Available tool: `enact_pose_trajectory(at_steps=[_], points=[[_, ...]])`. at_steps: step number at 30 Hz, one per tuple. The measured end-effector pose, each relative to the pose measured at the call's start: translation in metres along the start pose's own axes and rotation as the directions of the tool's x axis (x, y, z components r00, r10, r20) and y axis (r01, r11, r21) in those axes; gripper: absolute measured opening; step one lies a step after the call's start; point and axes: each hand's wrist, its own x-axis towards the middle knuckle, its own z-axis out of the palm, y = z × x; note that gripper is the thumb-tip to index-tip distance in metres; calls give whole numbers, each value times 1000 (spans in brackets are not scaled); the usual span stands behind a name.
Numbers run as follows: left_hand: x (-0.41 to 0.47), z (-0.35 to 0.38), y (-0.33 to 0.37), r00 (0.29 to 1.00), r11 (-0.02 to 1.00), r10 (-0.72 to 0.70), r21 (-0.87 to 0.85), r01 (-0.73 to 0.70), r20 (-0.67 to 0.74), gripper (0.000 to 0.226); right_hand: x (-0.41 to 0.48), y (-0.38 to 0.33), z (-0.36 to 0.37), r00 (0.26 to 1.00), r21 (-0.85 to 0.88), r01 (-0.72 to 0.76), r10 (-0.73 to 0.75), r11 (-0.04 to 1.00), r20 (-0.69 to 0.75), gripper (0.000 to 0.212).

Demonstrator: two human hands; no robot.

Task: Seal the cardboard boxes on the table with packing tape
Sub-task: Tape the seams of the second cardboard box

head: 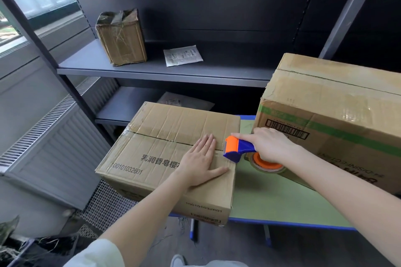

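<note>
Hands L (200, 161), R (268, 145) at box (165, 123) edge

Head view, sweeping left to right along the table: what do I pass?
First the printed cardboard box → left hand flat on it → blue-and-orange tape dispenser → right hand gripping it → larger green-striped box.

A green table (271, 199) with a blue edge, lower centre, carries a smaller box (171, 134) at left and a larger box (338, 115) at right.
</note>
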Motion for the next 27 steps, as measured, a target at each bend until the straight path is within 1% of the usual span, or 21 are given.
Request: enact_pose_trajectory(at_steps=[5, 10, 14, 16, 19, 20, 22, 23, 25, 27], points=[[0, -1, -2, 1000, 1000, -7, -3, 7, 14, 93, -6, 3, -2, 1000, 13, 25, -25, 1000, -17, 69], [-1, -1, -3, 1000, 1000, 8, -7, -8, 24, 96, -30, 37, 1, 995, 19, -80, 79, 997, 62, 72], [-2, -3, -3, 1000, 1000, 10, 4, -10, 28, 95, -37, 38, 13, 995, 69, -85, 81, 994, 57, 75], [-3, -3, -2, 999, 1000, 4, 5, -4, 35, 96, -42, 49, 18, 993, 35, -96, 93, 995, 67, 74], [-3, -5, 0, 1000, 1000, -2, 12, 1, 30, 98, -56, 75, 20, 977, 16, -156, 152, 988, 149, 75], [-2, -4, 1, 1000, 1000, -4, 17, 3, 30, 99, -58, 77, 20, 976, 5, -162, 159, 987, 149, 75], [-2, -5, 4, 999, 1000, -20, 22, 19, 38, 99, -57, 69, 20, 985, -70, -127, 134, 989, 111, 72], [0, -7, 7, 998, 999, -36, 20, 36, 42, 97, -55, 63, 21, 990, -104, -98, 108, 990, 94, 71], [4, -11, 15, 996, 997, -77, -15, 77, 40, 85, -50, 53, 27, 993, -153, -54, 69, 987, 98, 69], [11, -12, 26, 998, 997, -66, -43, 66, 3, 73, -45, 49, 34, 989, -189, -50, 75, 981, 130, 66]])
